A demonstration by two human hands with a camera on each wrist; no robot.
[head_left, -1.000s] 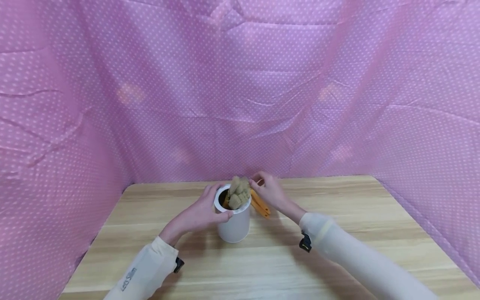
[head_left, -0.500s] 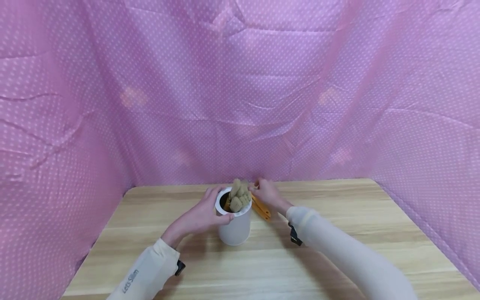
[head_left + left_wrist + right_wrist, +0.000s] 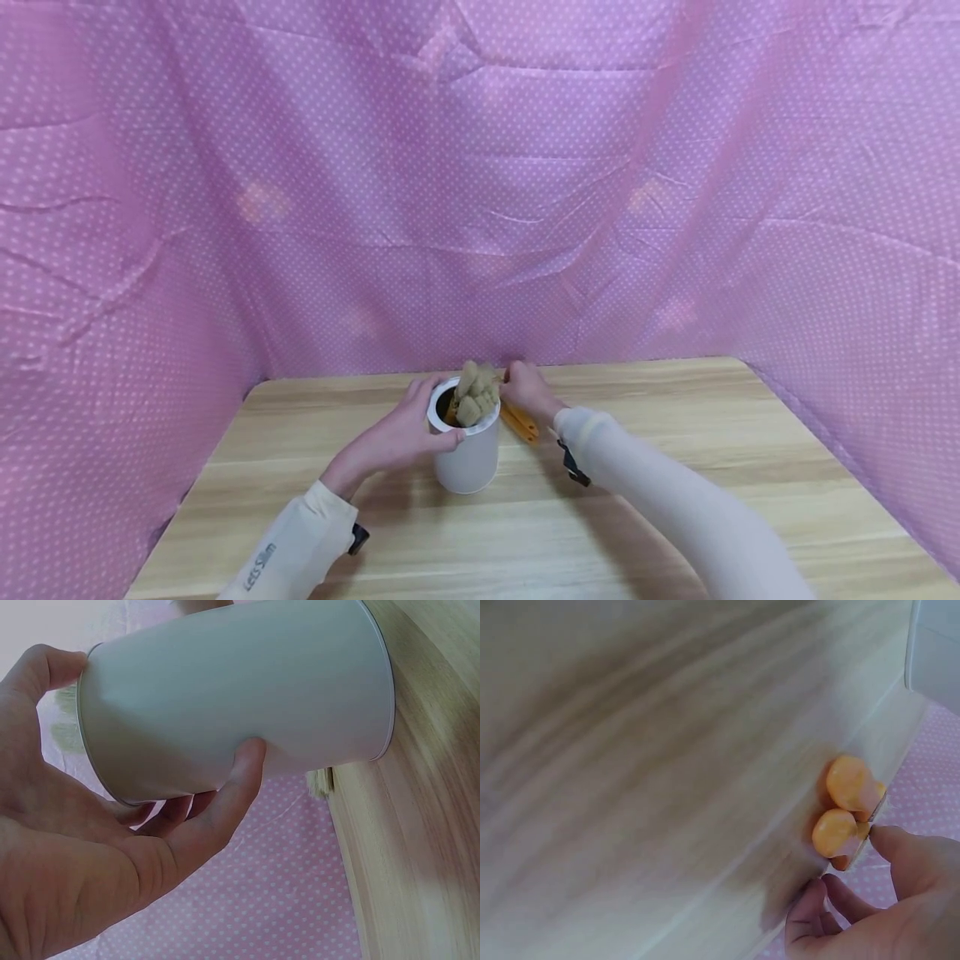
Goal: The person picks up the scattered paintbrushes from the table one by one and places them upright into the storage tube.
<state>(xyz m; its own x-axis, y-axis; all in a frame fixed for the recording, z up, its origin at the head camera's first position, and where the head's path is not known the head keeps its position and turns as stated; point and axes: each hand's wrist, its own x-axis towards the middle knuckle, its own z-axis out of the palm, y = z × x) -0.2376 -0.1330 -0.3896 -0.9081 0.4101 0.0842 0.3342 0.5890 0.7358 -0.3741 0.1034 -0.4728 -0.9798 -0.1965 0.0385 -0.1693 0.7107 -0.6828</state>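
Observation:
A white cylindrical canister (image 3: 467, 467) stands upright on the table, with several beige-bristled paintbrushes (image 3: 474, 396) in it, bristles up. My left hand (image 3: 401, 433) grips it near the rim, fingers and thumb spread around its wall (image 3: 247, 682). Right beside it lie paintbrushes with orange handles (image 3: 519, 423), their rounded ends (image 3: 840, 806) pointing toward me. My right hand (image 3: 528, 392) is at their far part. In the right wrist view its thumb and curled fingers (image 3: 900, 900) hold them from both sides. Bristles (image 3: 319, 782) show low behind the canister in the left wrist view.
The wooden tabletop (image 3: 675, 483) spreads widely around the canister. Pink dotted cloth (image 3: 480, 208) hangs close behind the table's back edge and along both sides.
My right hand has moved down and slightly closer to the lying paintbrushes, its fingers now more curled around them. My left hand and the canister have stayed nearly still.

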